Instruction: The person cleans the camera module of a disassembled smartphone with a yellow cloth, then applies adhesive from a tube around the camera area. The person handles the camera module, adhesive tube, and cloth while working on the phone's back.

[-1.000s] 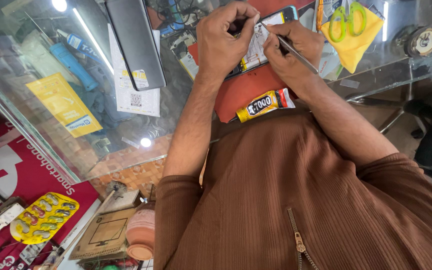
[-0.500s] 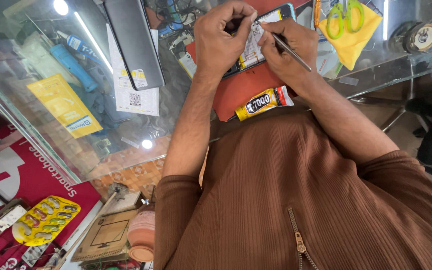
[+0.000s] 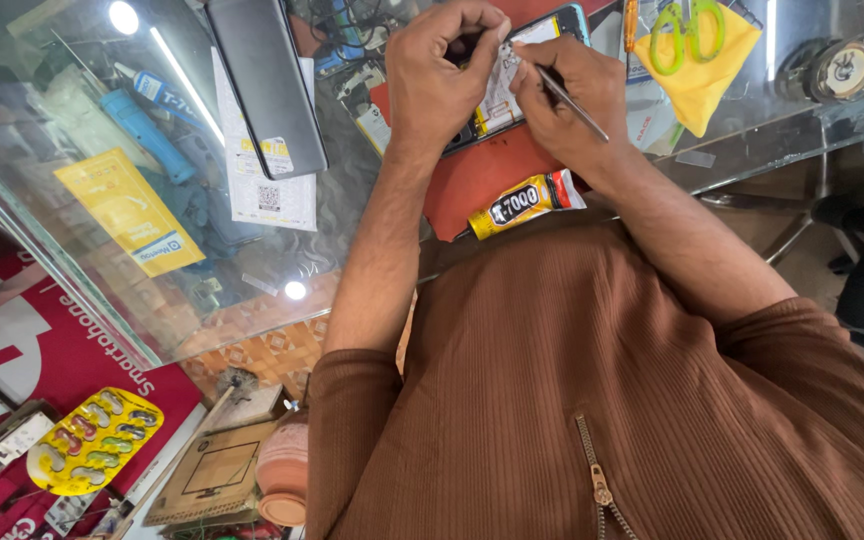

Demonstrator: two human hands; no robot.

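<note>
Head view: glue tube (image 3: 524,202) beside right hand (image 3: 570,100).

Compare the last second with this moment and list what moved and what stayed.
Barely anything moved. The left hand still steadies the opened phone, and the right hand still holds the thin metal tool with its tip at the phone's inside. The glue tube, scissors and dark tablet lie unchanged.

left hand (image 3: 442,75) grips opened phone (image 3: 512,75) | right hand (image 3: 572,95) holds tweezers (image 3: 572,103) on it | glue tube (image 3: 522,203) nearby
</note>
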